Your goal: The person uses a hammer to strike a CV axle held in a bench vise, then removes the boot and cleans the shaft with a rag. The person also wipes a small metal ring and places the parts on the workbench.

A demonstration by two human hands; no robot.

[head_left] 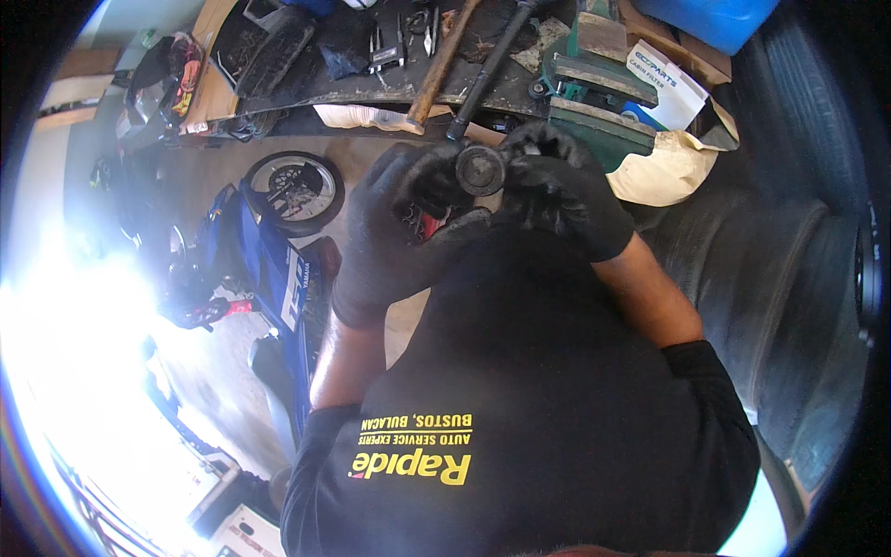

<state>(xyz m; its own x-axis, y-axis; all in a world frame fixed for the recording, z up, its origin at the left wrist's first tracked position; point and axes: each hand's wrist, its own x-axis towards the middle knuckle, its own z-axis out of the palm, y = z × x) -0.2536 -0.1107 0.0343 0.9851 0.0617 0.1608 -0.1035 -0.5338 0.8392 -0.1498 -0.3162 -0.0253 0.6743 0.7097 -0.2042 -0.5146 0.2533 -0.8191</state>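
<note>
A round dark part with a ringed, disc-like face [482, 171] is held up in front of my chest, its face turned upward. My left hand [394, 218], in a black glove, curls around its left side with thumb and fingers. Something small and red shows in the gap of that hand; I cannot make out what it is. My right hand [557, 190], also black-gloved, is closed at the part's right edge with the fingers bent in against it. The part's underside is hidden.
Ahead is a cluttered workbench [348, 88] with a wooden handle [444, 70], a black bar [492, 70], a green bench vise [601, 88] and a white box [666, 85]. A blue motorcycle [269, 246] and a wheel [295, 193] are at left; large tires [742, 278] stand right.
</note>
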